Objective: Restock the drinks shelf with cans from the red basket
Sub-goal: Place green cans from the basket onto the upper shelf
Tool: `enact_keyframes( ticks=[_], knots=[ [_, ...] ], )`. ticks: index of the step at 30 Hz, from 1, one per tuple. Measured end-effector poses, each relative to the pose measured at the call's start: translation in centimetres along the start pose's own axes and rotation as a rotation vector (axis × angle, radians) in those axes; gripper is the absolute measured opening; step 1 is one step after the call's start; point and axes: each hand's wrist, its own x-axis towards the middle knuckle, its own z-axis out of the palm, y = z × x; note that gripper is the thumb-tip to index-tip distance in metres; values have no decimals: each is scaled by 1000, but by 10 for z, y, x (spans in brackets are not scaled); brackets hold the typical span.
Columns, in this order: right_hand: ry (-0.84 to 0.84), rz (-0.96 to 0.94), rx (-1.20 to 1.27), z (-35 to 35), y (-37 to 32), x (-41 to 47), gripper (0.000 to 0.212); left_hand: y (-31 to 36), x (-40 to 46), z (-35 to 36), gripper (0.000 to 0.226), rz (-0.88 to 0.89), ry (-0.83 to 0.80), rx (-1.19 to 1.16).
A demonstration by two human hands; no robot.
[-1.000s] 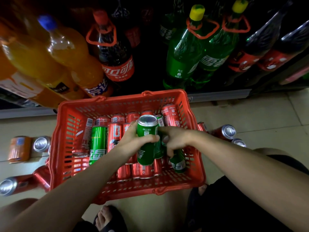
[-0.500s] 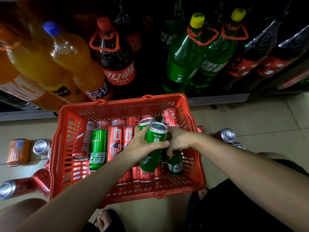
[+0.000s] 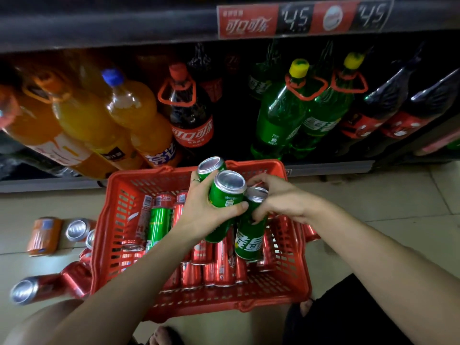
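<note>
A person crouches over a red basket [image 3: 104, 245] set on a pale tiled floor [image 3: 373, 220], with both forearms reaching forward from the bottom of the view. Bare toes show just below the basket's near rim.

The left hand [image 3: 199, 215] is curled around two green cans held above the basket: the front green can [image 3: 224, 202] is clamped between thumb and fingers, tilted with its silver top facing up, and the rear green can [image 3: 211, 166] pokes out behind the knuckles. A ring sits on one finger of this hand.

The right hand [image 3: 276, 200] sits just to the right, its fingers closed over the top of a third green can [image 3: 249, 235], which hangs upright beneath the palm and touches the front can.

Below both hands, red cans [image 3: 219, 270] lie packed in rows on the basket floor, with one more green can [image 3: 159, 225] lying among them on the left.

On the floor left of the basket lie an orange can [image 3: 44, 235] and several red cans on their sides.

Beyond the basket, the drinks shelf [image 3: 323, 166] holds large orange bottles [image 3: 139, 120], a cola bottle [image 3: 191, 115] and green bottles [image 3: 286, 113]. A red price strip [image 3: 249, 21] reads 4.5 above them.
</note>
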Motion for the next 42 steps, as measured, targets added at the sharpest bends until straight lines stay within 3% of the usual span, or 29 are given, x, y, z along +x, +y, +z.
enact_keyframes(
  ticks=[5, 11, 18, 23, 31, 36, 42],
  knots=[
    [37, -86, 204, -24, -58, -53, 60, 74, -5, -42, 54, 106, 40, 59],
    [90, -225, 403, -82, -190, -173, 43, 255, -30, -119, 51, 234, 55, 110],
    [171, -471, 652, -158, -385, -354, 57, 513, -68, -202, 46, 401, 71, 78],
    [315, -624, 658, -213, -520, -472, 70, 696, -96, -255, 51, 547, 68, 47],
    [495, -954, 617, -290, -698, -623, 49, 934, -121, -332, 52, 779, 142, -63],
    [521, -1143, 534, -333, -775, -690, 44, 1038, -133, -363, 38, 941, 55, -187],
    [606, -1250, 452, -396, -845, -737, 45, 1129, -114, -361, 35, 1039, 174, -110]
  ],
)
